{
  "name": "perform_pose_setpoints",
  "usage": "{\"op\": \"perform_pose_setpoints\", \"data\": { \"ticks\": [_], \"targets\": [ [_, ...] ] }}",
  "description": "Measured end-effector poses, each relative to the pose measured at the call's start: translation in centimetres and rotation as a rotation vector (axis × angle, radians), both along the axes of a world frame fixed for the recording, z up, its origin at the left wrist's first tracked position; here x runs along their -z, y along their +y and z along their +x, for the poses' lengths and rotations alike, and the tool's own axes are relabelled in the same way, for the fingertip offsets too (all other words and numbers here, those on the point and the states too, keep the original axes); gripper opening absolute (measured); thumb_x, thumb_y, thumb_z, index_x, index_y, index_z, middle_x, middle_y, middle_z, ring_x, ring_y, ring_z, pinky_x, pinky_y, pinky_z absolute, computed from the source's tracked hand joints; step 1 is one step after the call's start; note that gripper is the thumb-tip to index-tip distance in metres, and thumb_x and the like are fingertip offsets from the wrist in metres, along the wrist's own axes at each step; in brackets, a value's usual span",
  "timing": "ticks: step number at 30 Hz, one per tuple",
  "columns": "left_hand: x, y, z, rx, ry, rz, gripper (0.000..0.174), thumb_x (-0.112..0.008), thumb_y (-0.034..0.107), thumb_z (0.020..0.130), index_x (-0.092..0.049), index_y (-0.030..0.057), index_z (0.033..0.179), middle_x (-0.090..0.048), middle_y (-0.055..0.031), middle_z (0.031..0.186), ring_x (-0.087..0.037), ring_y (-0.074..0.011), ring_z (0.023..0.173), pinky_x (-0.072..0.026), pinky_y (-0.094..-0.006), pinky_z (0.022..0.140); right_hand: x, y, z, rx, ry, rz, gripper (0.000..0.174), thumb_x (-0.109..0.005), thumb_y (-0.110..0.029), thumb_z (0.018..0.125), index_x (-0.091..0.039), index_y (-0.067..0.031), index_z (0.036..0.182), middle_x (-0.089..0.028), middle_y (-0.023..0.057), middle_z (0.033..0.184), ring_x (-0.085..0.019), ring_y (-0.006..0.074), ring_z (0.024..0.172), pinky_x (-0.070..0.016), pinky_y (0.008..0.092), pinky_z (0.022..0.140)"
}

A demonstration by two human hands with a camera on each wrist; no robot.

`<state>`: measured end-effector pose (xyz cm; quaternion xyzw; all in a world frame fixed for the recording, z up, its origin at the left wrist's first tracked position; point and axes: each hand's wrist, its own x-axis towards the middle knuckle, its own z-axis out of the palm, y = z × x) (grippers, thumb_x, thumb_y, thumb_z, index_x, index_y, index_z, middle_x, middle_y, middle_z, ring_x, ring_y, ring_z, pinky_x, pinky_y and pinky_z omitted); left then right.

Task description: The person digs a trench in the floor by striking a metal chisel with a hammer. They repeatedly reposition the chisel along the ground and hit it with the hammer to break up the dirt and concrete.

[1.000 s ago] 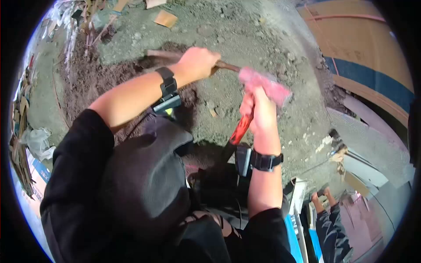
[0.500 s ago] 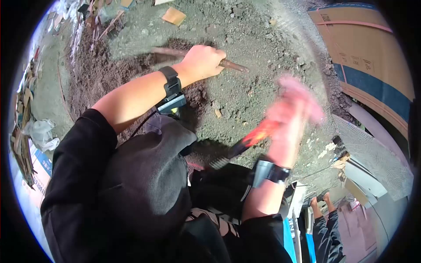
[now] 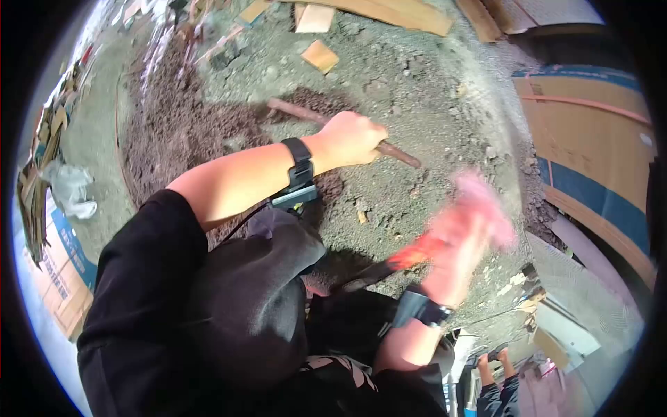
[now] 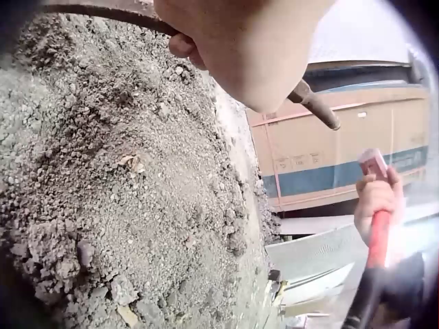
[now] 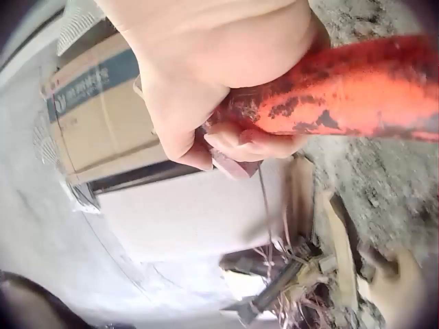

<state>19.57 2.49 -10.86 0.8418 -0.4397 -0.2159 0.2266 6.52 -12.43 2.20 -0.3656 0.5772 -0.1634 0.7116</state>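
Rust-brown metal forms the rod, which is laid at a slant across grey, gravelly ground, with a patch of darker loose soil to its left. The rod is held near its middle by the left hand; the grip is wrapped fully round it, fingers curled underneath. It appears to be steadied this way so that its right end is left bare and turned toward the hammer. The hammer, with a worn red-orange handle and a pale pink head, is held to the right of the rod, clear of the ground and apart from the rod's end. It is gripped by the right hand, whose grip is closed tight round the handle close under the head, probably for control. At far right a brown cardboard box with a blue band is seen.

In the head view the right hand and the hammer head are blurred. The left wrist view shows them sharply, along with the rod's blunt end jutting past the left hand. Only the right wrist view shows the right fingers curled over the chipped handle. Only the head view shows the rod's whole length.
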Motion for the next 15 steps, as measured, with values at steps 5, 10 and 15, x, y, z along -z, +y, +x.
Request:
{"op": "perform_pose_setpoints", "data": {
  "ticks": [5,10,15],
  "targets": [
    [-0.8,0.1,0.2,-0.026,-0.002,0.003,0.014,-0.066,0.017,0.064,-0.061,0.0095,0.074,-0.06,-0.0117,0.061,-0.061,-0.0309,0.057,-0.0489,-0.0411,0.054,0.0,-0.9,-0.2,-0.405,-0.033,0.234,0.013,-0.057,-0.016,0.08,-0.053,-0.0038,0.082,-0.037,-0.0037,0.052,-0.032,0.0072,0.04,-0.0257,0.0209,0.037],
    [-0.5,0.7,-0.4,-0.006,-0.027,-0.074,0.012,-0.064,0.014,0.061,-0.06,0.0087,0.071,-0.058,-0.0117,0.059,-0.059,-0.0318,0.057,-0.0474,-0.0419,0.052,-3.1,-5.7,-2.2,-0.232,-0.346,-0.047,0.017,-0.057,-0.021,0.08,-0.052,-0.005,0.079,-0.033,-0.0063,0.048,-0.027,0.0059,0.036,-0.0194,0.0213,0.034],
    [-0.5,1.0,-0.1,-0.025,-0.075,-0.06,0.014,-0.063,0.011,0.059,-0.055,0.0072,0.07,-0.058,-0.0119,0.06,-0.059,-0.0318,0.058,-0.0476,-0.0413,0.052,1.2,-0.8,-3.1,-0.451,-0.009,0.359,0.013,-0.056,-0.017,0.08,-0.051,-0.005,0.079,-0.037,-0.0046,0.052,-0.031,0.0074,0.04,-0.0238,0.0217,0.038]
  ]
}}
